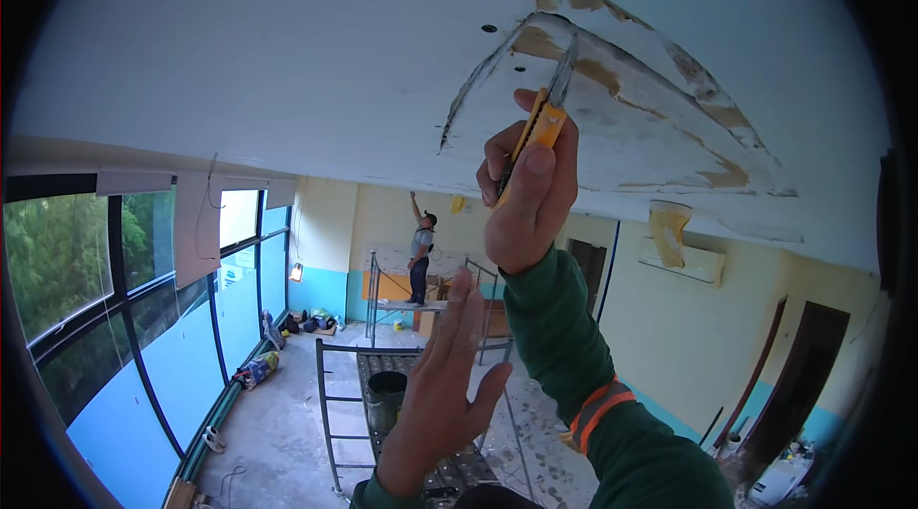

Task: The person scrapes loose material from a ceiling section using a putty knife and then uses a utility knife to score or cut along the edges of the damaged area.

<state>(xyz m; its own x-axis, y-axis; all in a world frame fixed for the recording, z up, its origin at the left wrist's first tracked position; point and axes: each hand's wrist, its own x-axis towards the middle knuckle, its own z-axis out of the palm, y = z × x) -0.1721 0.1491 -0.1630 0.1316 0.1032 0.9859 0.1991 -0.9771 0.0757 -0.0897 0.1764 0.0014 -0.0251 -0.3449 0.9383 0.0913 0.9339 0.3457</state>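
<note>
Raised overhead, my right hand (535, 174) is wrapped round a yellow utility knife (543, 126). Its long blade (566, 69) points up at the damaged ceiling patch (612, 117), where paper is torn to brown and dark cut lines run along the edges; whether the tip touches cannot be made out. A strip of torn paper (671, 227) hangs from the ceiling to the right. Lower down, my left hand (445, 394) is held up with fingers stretched and holds nothing. Behind it a dark bucket (386, 394) stands on the scaffold platform.
Below me is a metal scaffold (344, 404) with a perforated deck. Another person (421, 251) stands on a farther scaffold, one arm raised to the ceiling. Tall windows (143, 318) line the left side. Bags (256, 370) lie by them, and an air conditioner (703, 265) hangs on the right wall.
</note>
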